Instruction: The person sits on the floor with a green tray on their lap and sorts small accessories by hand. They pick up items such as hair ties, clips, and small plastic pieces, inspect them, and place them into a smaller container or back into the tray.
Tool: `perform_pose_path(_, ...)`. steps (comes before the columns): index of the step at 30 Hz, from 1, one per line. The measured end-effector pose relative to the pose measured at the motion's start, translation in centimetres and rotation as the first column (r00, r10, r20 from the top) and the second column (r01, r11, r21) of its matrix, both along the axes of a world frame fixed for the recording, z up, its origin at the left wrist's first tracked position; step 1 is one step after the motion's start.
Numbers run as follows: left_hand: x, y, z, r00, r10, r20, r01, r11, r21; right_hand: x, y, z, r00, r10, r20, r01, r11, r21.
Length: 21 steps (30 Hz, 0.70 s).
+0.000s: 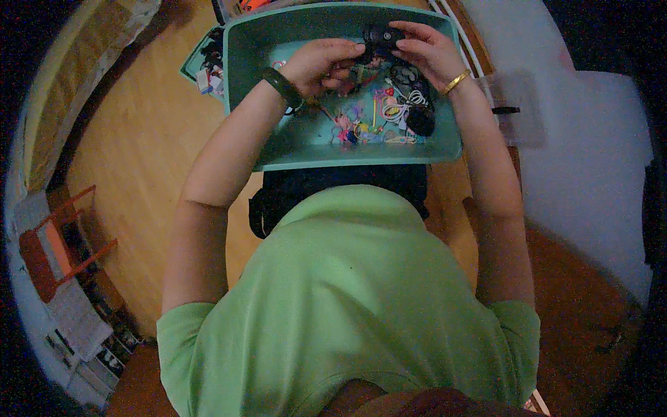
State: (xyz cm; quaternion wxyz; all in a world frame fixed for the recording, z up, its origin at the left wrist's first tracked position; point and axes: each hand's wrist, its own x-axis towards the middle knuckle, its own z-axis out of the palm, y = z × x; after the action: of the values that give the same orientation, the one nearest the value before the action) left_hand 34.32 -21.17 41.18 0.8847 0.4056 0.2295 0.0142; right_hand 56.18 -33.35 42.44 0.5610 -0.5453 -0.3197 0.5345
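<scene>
Over the far part of a teal plastic bin (344,160), my left hand (325,65) and my right hand (424,49) hold a small black object (381,37) between them; its exact kind cannot be told. My left thumb and fingers pinch its left side, where a dark part hangs down. The fingers of my right hand grip its right side. Below my right hand, inside the bin, lie a coiled white cable (409,107), a dark round item (420,121) and black cords (406,75). Small colourful hair ties and trinkets (354,127) are scattered on the bin's floor.
A smaller teal container (193,70) with mixed items stands left of the bin on the wooden floor (130,130). An orange-red frame (62,245) is at the far left. A translucent box (521,122) lies to the right on a pale surface.
</scene>
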Motion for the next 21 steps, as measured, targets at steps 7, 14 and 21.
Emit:
perform_pose_path(7, 0.7, -1.5, -0.7, 0.989, 0.047, -0.14, 0.013, 0.917, 0.398, -0.7, 0.0, -0.5, 0.993, 0.078, 0.087, -0.078, 0.997, -0.004)
perform_pose_path(14, 0.6, -1.6, -0.9, 0.986, -0.021, -0.162, 0.099, 0.866, 0.49, -0.7, 0.6, -1.4, 0.927, 0.096, 0.363, -0.094, 0.995, -0.022)
perform_pose_path(21, 0.9, -1.6, -1.5, 0.988, -0.016, -0.153, 0.092, 0.863, 0.498, -0.8, 0.6, -1.8, 0.944, 0.083, 0.321, -0.089, 0.996, 0.004)
